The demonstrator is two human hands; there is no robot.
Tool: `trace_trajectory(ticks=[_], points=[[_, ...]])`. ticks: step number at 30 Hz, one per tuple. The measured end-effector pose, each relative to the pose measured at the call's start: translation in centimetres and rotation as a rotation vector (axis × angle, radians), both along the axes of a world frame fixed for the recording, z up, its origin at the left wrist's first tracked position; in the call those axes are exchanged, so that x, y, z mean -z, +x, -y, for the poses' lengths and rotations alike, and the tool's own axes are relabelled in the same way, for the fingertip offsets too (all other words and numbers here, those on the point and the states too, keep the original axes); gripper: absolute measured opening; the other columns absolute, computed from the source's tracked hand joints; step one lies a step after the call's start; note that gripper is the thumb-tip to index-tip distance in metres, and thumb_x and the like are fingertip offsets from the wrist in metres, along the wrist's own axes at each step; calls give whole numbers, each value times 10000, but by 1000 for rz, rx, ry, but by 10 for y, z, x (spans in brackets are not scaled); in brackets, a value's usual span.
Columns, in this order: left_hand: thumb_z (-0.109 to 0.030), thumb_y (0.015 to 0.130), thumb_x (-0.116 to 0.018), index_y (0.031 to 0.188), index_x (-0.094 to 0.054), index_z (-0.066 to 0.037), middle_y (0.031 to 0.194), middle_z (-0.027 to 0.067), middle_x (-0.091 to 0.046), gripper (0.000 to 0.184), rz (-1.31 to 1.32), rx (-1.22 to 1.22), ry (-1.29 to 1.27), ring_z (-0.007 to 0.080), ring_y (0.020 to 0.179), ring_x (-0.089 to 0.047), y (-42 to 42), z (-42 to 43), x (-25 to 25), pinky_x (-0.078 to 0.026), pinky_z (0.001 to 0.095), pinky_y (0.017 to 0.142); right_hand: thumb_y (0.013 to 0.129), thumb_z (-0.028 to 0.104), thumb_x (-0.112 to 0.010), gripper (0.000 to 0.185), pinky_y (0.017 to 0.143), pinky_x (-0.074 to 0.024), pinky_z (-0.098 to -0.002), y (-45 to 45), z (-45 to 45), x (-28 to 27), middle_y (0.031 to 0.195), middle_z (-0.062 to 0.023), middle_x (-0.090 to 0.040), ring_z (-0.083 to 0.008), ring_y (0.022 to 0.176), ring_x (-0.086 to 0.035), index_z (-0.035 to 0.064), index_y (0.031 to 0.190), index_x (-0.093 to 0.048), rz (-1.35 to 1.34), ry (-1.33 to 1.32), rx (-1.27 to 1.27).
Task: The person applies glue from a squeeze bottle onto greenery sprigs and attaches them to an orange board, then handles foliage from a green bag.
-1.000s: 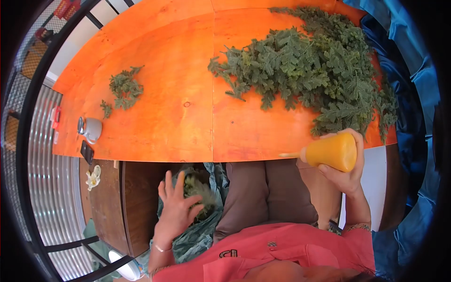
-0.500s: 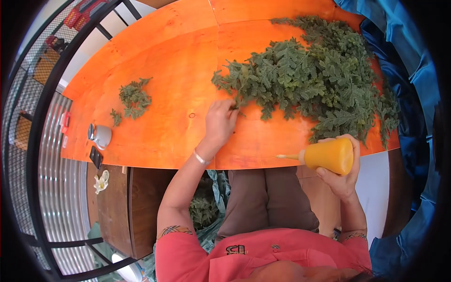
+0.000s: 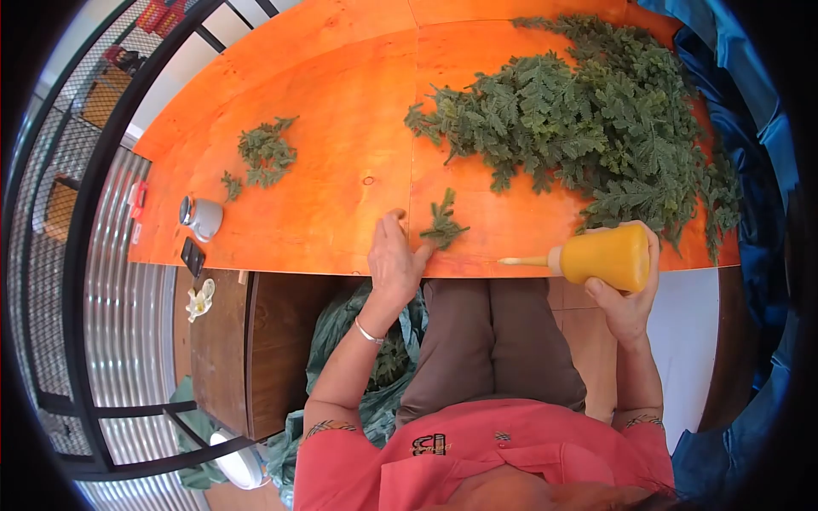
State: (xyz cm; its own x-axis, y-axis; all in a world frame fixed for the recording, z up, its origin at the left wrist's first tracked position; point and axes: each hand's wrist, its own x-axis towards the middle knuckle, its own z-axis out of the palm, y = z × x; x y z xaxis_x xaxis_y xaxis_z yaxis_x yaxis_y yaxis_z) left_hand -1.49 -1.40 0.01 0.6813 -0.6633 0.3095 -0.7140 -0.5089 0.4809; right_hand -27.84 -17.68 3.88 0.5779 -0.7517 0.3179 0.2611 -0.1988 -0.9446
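My left hand (image 3: 394,262) is over the front edge of the orange table (image 3: 341,217), its thumb apart from its bent fingers and nothing seen between them. Just right of it lies a small green sprig (image 3: 443,223), near the thumb tip. A large heap of green sprigs (image 3: 579,128) covers the back right of the table. My right hand (image 3: 626,298) is wrapped round a yellow squeeze bottle (image 3: 607,258), held sideways at the front edge with its pale nozzle pointing left.
A smaller clump of sprigs (image 3: 267,153) lies at the left, with a grey cup (image 3: 203,218) and a dark phone (image 3: 193,255) nearer the edge. Beneath the table, a green plastic bag (image 3: 332,328) with sprigs sits beside a wooden cabinet (image 3: 220,366). Blue cloth (image 3: 754,111) hangs at the right.
A small sprig has come away from the heap to a spot nearer the front edge. My left hand has drawn back from the heap and opened. My right hand still holds the bottle.
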Motion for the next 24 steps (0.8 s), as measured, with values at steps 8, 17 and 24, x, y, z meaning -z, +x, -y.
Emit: trace_trajectory(ticks=[8,17,24], points=[[91,779,-598,1175,-578,-25,1350,180,-477,414,462,383,-175,408,1270,-421,0,-6,-33,-368,493,1007,754,198,-742,732,951,-480,-383,4,20,9,1220,-168,-556,-246,1105,-585,-12,1343,-363,70,103,-114],[40,792,-647,1105,-604,-54,1257,129,-586,330,264,742,38,353,1267,-486,56,4,-9,-393,479,1017,819,283,-702,693,955,-499,-458,115,33,37,1377,-163,-476,-277,1118,-599,42,1382,-379,138,607,-637],[151,796,-549,1052,-578,-18,1171,188,-596,307,-173,597,-269,366,1146,-565,52,4,2,-507,397,916,884,326,-653,498,879,-557,-450,177,32,51,1157,-150,-619,-279,1060,-641,36,1252,-482,71,826,-786]])
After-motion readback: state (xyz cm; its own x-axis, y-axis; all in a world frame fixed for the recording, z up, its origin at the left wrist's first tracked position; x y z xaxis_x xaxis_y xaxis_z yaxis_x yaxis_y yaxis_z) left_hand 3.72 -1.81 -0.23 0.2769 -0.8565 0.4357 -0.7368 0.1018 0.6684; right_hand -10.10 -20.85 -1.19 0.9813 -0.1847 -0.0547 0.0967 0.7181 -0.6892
